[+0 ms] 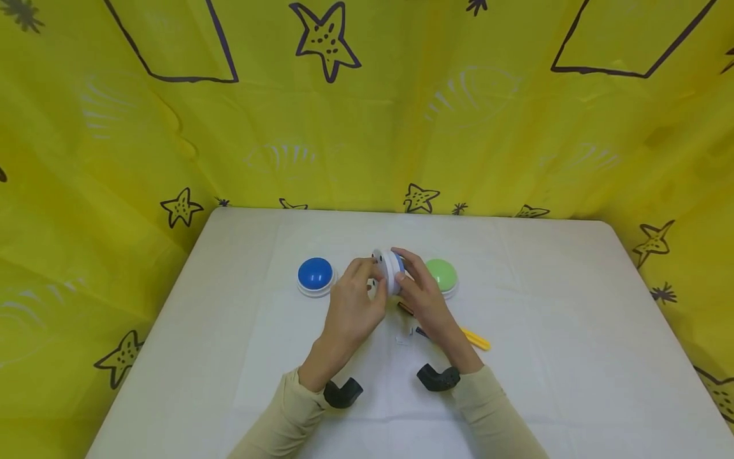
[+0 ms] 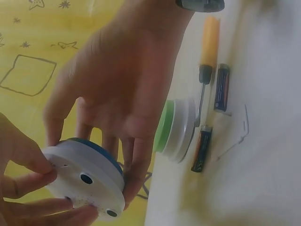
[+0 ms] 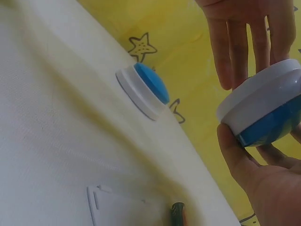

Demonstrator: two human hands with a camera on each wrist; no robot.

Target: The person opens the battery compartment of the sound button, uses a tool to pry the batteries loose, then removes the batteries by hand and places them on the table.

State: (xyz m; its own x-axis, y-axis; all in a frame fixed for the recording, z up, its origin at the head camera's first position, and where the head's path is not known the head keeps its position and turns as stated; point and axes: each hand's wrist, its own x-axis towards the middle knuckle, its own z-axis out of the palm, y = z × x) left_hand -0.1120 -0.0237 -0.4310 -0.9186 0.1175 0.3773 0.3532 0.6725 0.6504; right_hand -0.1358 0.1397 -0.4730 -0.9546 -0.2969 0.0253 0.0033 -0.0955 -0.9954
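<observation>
A round white push button (image 1: 392,271) with a blue dome is held on edge above the table. My right hand (image 1: 424,299) grips it round the rim and dome, as the right wrist view shows. My left hand (image 1: 352,306) has its fingertips at the flat white base (image 2: 80,174), which carries dark round feet. I cannot tell whether those left fingers pinch something there. Another blue-domed button (image 1: 315,273) stands left of the hands. Behind my right hand is a green-domed button (image 1: 442,274).
Below the hands, two dark batteries (image 2: 222,87) (image 2: 202,148) lie on the white table (image 1: 545,306). Beside them rest a screwdriver with a yellow handle (image 1: 476,338) and a small pale flat piece (image 3: 117,207). A yellow patterned curtain (image 1: 367,127) hangs along the table's far edge.
</observation>
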